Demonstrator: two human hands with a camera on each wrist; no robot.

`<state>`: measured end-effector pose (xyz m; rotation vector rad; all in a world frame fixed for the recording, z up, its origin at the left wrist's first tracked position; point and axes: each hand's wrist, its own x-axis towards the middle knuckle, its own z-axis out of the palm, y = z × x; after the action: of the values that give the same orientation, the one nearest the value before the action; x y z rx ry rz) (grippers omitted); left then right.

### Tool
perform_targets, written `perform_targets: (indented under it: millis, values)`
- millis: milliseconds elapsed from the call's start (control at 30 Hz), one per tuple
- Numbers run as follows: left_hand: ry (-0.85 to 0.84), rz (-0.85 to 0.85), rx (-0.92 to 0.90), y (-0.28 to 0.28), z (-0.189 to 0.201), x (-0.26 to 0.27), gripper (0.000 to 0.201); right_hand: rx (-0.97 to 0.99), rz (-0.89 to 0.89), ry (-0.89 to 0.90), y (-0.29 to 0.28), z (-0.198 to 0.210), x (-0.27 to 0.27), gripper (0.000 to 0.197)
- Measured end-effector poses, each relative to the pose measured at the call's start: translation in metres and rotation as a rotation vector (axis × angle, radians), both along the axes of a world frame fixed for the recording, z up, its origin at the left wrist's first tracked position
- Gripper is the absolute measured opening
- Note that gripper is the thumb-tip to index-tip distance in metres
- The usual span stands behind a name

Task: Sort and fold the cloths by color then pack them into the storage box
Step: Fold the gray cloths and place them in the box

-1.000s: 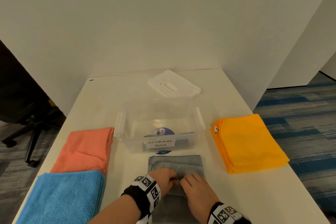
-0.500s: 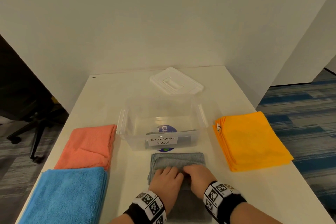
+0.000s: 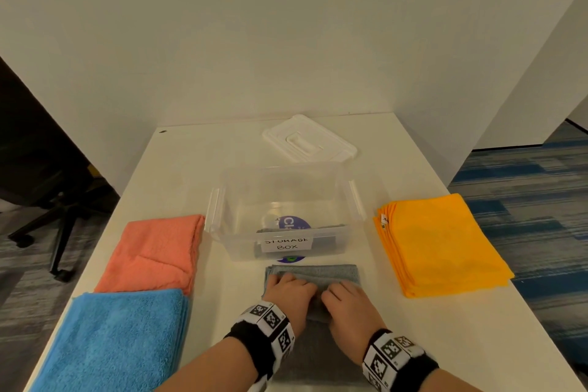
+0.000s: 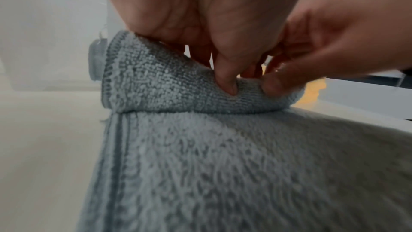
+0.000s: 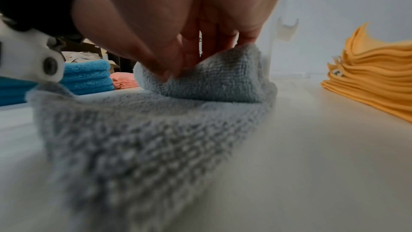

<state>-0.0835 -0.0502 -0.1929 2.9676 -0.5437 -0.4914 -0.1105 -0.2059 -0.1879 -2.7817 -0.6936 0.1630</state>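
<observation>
Grey cloth (image 3: 313, 274), near worktop (image 3: 229, 312) front edge: left hand (image 3: 291, 296) and right hand (image 3: 345, 302) pinching its rolled fold; risk: loose grip lets fold spring open.

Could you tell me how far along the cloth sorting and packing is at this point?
Sorted: orange stack, salmon cloths and blue stack lie separate. The storage box holds something dark and flat. In hand: both hands, left hand and right hand, fold the grey cloth. Left: packing the stacks; lid still off.
</observation>
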Motion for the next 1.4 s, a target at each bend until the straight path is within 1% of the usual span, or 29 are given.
perform_targets:
  millis: [100, 200, 233, 300, 367, 400, 533, 633, 667, 700, 800, 867, 1000, 1200, 1333, 1400]
  values:
    - [0.056, 0.023, 0.002, -0.001, 0.003, 0.008, 0.028, -0.055, 0.038, -0.003, -0.007, -0.008, -0.003, 0.045]
    - [0.127, 0.033, 0.019, -0.002, 0.007, 0.014, 0.031, -0.033, -0.017, 0.024, -0.009, -0.008, 0.001, 0.044]
    - [0.123, 0.028, 0.025, -0.002, 0.007, 0.013, 0.033, -0.012, -0.035, 0.025, -0.009, -0.007, 0.003, 0.044]
    - [0.083, 0.001, 0.036, -0.003, 0.007, 0.006, 0.039, 0.033, -0.055, 0.053, -0.009, -0.004, 0.007, 0.037]
    - [0.000, -0.038, 0.040, -0.005, 0.005, -0.007, 0.049, 0.010, -0.045, 0.099, -0.008, -0.004, 0.013, 0.033]
    - [-0.033, -0.044, 0.035, -0.007, 0.004, -0.013, 0.050, 0.006, -0.045, 0.114, -0.007, -0.003, 0.015, 0.034]
    - [-0.032, -0.024, 0.064, -0.008, 0.000, -0.015, 0.043, 0.032, -0.094, 0.184, -0.008, -0.003, 0.025, 0.033]
    - [-0.089, -0.089, 0.042, -0.005, 0.001, -0.005, 0.035, 0.047, -0.153, 0.272, -0.008, -0.001, 0.035, 0.032]
    - [-0.061, -0.089, 0.052, -0.005, 0.005, -0.005, 0.034, 0.069, -0.178, 0.306, -0.008, -0.001, 0.038, 0.032]
    - [-0.086, -0.073, 0.035, -0.006, 0.005, -0.004, 0.034, 0.083, -0.198, 0.333, -0.008, 0.000, 0.041, 0.032]
    - [-0.077, -0.059, 0.027, -0.007, 0.001, 0.002, 0.030, 0.096, -0.246, 0.380, -0.008, 0.000, 0.047, 0.027]
    - [-0.075, -0.044, 0.027, -0.006, -0.003, 0.009, 0.030, 0.106, -0.268, 0.392, -0.008, -0.001, 0.050, 0.024]
    - [-0.019, -0.044, 0.071, -0.007, -0.003, 0.021, 0.031, 0.085, -0.276, 0.396, -0.007, -0.006, 0.053, 0.024]
    - [0.025, -0.032, 0.088, -0.011, -0.005, 0.036, 0.032, 0.009, -0.212, 0.321, -0.008, -0.016, 0.055, 0.028]
    - [0.056, -0.016, 0.047, -0.010, -0.002, 0.040, 0.033, -0.027, -0.195, 0.288, -0.009, -0.021, 0.055, 0.036]
    - [0.065, 0.022, -0.001, -0.010, 0.000, 0.041, 0.033, -0.043, -0.193, 0.281, -0.009, -0.022, 0.055, 0.041]
